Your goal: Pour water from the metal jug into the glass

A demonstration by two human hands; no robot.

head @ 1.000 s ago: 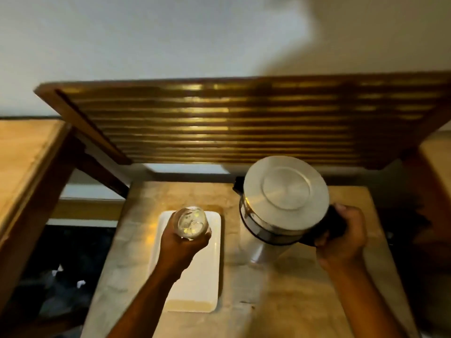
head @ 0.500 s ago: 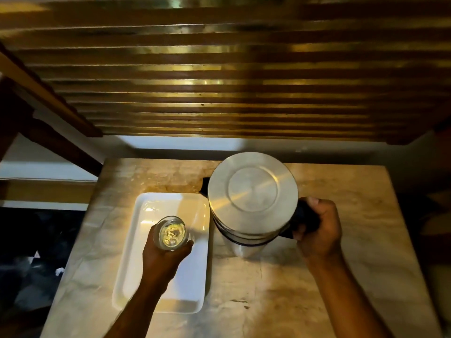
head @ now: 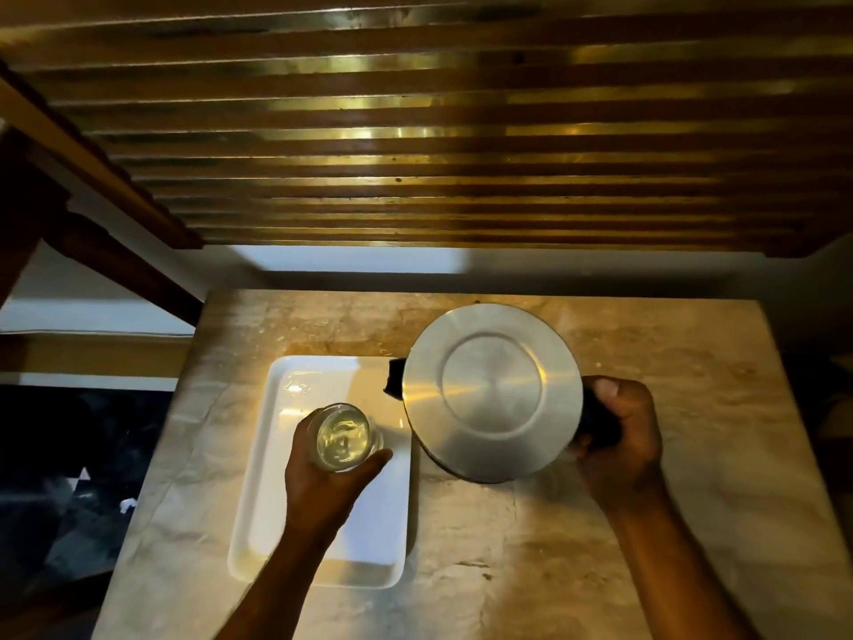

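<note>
Right hand [head: 616, 443] fingers clench the black handle [head: 597, 424] of the metal jug [head: 491, 392], likely heavy, just right of the white tray [head: 258, 501]; left hand [head: 323, 487] grips the fragile, slippery glass [head: 342, 437] over that tray.

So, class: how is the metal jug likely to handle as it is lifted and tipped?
The metal jug looks rigid and probably heavy if full. The right hand grips only its black side handle, so the weight may drag it sideways. Its lid could slide off.
</note>
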